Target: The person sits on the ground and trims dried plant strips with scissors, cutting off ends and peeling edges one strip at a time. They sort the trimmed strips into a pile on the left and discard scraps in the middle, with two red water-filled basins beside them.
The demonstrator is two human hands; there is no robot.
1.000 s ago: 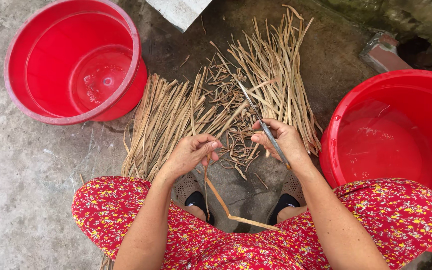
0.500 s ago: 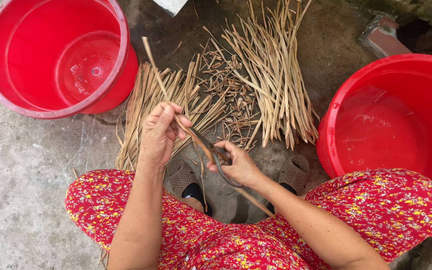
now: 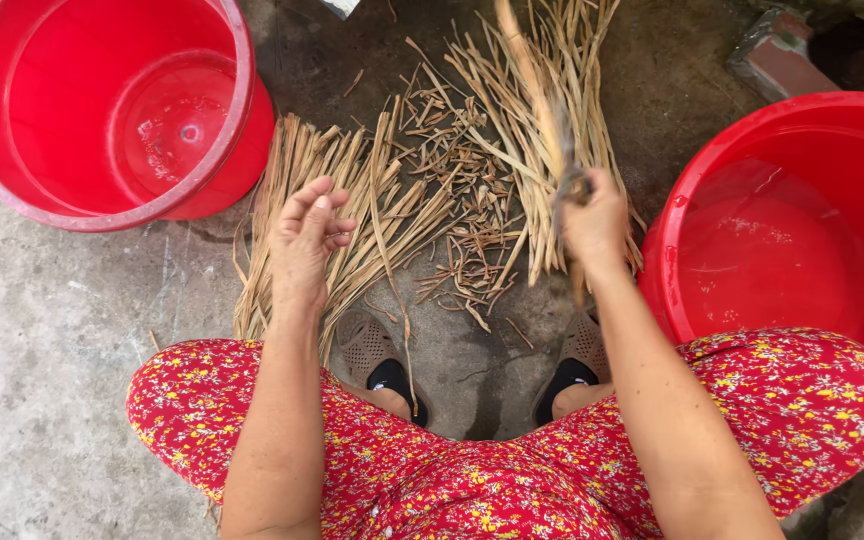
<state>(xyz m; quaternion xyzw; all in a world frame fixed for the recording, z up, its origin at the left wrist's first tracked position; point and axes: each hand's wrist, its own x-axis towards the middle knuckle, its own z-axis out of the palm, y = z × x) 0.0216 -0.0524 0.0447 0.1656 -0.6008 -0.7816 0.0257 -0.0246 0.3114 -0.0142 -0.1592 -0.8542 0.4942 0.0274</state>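
- Since half a second back, I see the two hands have parted: the left hand [image 3: 304, 240] has let go and lifted, and the right hand [image 3: 592, 222] has swung out toward the right-hand pile.
- Left bucket [image 3: 12, 190]: glossy red plastic, round, a film of water at the bottom.
- Left hand, fingers loosely spread, holding nothing, hovers over the flat tan strips [image 3: 352, 215].
- Middle: short brittle scraps [image 3: 462, 200], dry and curled.
- Right hand is closed tight around one long stalk [image 3: 537, 90], blurred in motion; I'd say that swing could snap it or scatter the pile.
- Right bucket [image 3: 697, 160] sits near; a wide swing might clip its rim.
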